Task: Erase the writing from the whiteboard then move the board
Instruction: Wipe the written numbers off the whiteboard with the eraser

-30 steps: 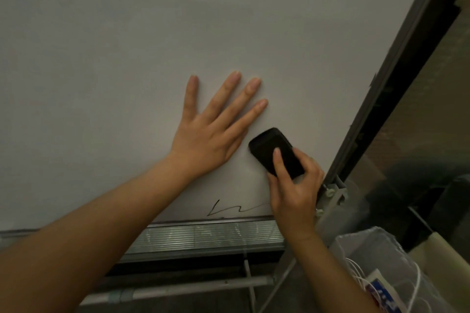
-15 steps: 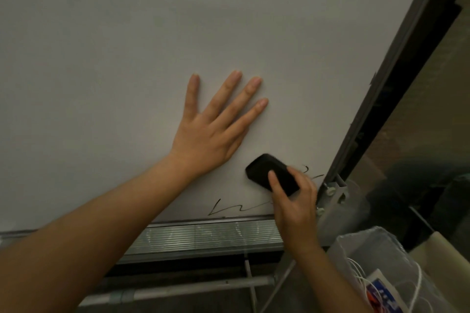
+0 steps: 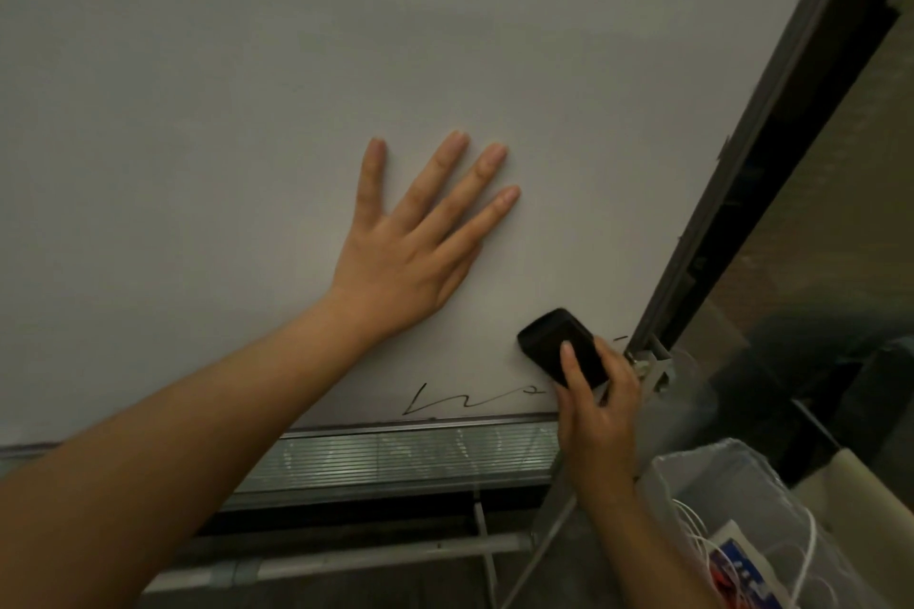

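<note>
A large whiteboard point(image 3: 297, 89) fills most of the view. A thin black scribble point(image 3: 460, 401) runs along its bottom edge, and a short stroke point(image 3: 620, 338) shows near the right frame. My left hand point(image 3: 415, 252) lies flat on the board with fingers spread, holding nothing. My right hand point(image 3: 598, 415) presses a black eraser point(image 3: 559, 344) against the board's lower right corner, just above the scribble's right end.
A ribbed metal tray point(image 3: 405, 460) runs under the board. The dark frame point(image 3: 752, 153) stands along the right side, with a bracket point(image 3: 653, 361) at its foot. A clear plastic bin point(image 3: 742, 534) with white cables sits at lower right. A pipe point(image 3: 346, 559) lies below.
My right hand has slid the eraser down and to the right, towards the board's lower right corner. A short stroke near the frame has come into view. My left hand has stayed put.
</note>
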A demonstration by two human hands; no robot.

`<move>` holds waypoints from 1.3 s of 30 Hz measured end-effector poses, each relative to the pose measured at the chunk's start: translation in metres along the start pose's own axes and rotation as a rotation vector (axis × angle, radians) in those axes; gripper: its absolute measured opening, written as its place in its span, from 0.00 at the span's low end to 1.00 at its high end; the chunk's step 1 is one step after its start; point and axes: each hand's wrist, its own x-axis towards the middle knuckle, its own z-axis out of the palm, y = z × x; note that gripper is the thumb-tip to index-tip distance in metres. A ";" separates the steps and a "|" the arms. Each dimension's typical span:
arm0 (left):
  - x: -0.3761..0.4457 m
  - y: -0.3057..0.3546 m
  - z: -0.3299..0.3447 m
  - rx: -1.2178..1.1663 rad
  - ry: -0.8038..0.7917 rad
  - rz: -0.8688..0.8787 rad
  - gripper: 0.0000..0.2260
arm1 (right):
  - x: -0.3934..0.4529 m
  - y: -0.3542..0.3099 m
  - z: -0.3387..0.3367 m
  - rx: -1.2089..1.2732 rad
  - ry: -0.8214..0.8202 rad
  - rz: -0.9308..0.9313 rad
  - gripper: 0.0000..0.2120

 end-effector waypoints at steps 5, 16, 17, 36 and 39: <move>0.000 0.002 -0.001 0.005 0.003 0.012 0.20 | -0.010 0.007 -0.005 -0.028 -0.065 -0.029 0.43; -0.001 0.001 0.004 0.013 0.010 0.003 0.21 | 0.055 0.014 -0.023 0.026 0.091 -0.057 0.20; -0.001 0.001 0.004 0.012 0.011 0.004 0.21 | 0.048 0.015 -0.020 0.025 0.089 -0.055 0.19; -0.001 -0.002 0.003 0.004 0.019 0.006 0.21 | 0.024 -0.011 -0.014 0.084 0.017 0.229 0.34; -0.002 -0.002 0.001 0.000 0.015 0.010 0.20 | 0.014 -0.020 -0.008 0.135 0.016 0.379 0.34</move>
